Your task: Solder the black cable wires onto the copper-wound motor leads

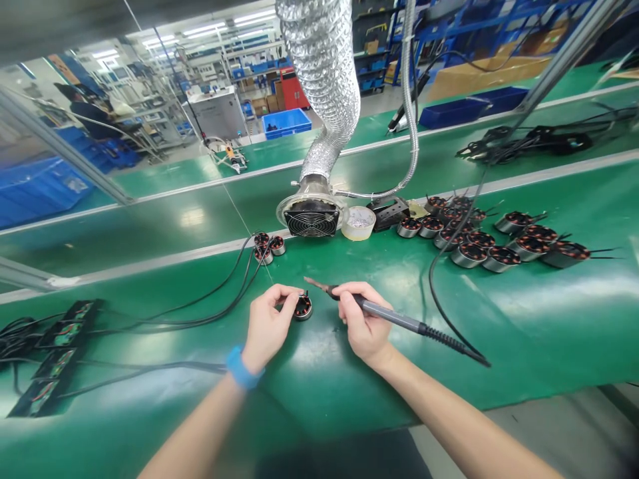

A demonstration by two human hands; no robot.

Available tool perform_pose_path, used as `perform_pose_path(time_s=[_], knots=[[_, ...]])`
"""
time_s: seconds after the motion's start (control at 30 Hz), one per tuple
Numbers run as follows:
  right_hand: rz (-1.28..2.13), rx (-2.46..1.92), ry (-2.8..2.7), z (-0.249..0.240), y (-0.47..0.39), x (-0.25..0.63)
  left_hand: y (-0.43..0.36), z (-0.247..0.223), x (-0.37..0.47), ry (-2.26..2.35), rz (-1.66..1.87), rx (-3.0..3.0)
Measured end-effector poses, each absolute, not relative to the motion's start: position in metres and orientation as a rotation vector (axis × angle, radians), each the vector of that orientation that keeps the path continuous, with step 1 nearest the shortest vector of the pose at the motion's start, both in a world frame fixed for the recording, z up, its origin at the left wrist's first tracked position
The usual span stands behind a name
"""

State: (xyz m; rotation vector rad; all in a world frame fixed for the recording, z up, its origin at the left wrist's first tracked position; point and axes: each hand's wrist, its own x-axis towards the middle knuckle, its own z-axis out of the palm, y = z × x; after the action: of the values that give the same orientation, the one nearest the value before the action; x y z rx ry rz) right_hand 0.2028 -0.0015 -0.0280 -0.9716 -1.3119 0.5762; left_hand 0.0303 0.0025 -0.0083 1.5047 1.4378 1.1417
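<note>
Soldering at the bench: left hand (267, 326) pinches a motor stator (302, 307) before the fume-extractor fan (311, 219); right hand (363, 319) grips the soldering iron (389, 318). Three stators (265, 247) lie left of the fan, many (474, 239) right.

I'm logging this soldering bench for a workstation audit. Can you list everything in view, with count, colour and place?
small motor: one, silver with copper windings, on the mat at the left fingertips
soldering iron: one, grey handle, black cord, tip near the motor
motor pile: many, too crowded to count, silver and copper, right rear
three motors: silver, left of the fan
extraction fan: one, black grille, silver foil duct above
white tub: one, right of the fan
circuit boards: several, black and green, far left, black cables attached
green mat: covers the bench
left hand: blue wristband, pinching the motor
right hand: gripping the iron
</note>
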Motion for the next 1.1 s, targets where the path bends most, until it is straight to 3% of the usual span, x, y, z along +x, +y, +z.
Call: perform_pose_path(time_s=[1.1], knots=[[0.834, -0.885, -1.021, -0.018, -0.001, 0.197, -0.001, -0.018, 0.033, 1.466, 1.228, 1.478]])
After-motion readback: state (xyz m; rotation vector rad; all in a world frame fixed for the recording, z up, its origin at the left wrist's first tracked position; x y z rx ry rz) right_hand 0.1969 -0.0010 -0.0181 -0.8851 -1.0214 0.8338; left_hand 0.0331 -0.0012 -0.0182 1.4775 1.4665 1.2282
